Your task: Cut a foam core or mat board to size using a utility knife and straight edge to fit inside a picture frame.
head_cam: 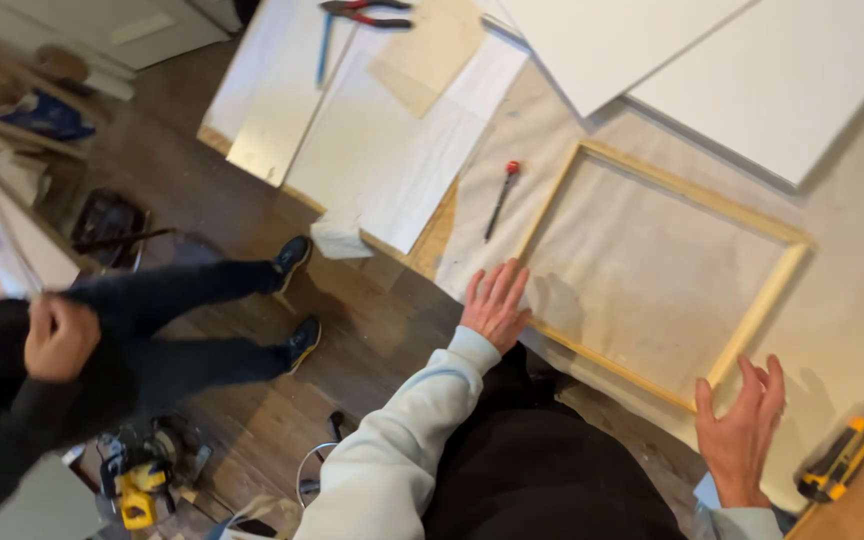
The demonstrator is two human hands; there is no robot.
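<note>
A light wooden frame (764, 300) lies flat on pale canvas cloth (852, 250) spread over the table. My left hand (495, 302) rests open, palm down, on the cloth at the frame's near left corner, fingers spread. My right hand (742, 420) is open too, fingers apart, pressing the cloth just below the frame's near right corner. Neither hand holds anything.
A red-handled awl (501, 197) lies left of the frame. A yellow and black knife (840, 460) sits at the right. White canvases (752, 60), white sheets and red pliers (364, 12) lie further back. Another person (102, 340) in dark clothes stands at left, near a yellow power tool (142, 480).
</note>
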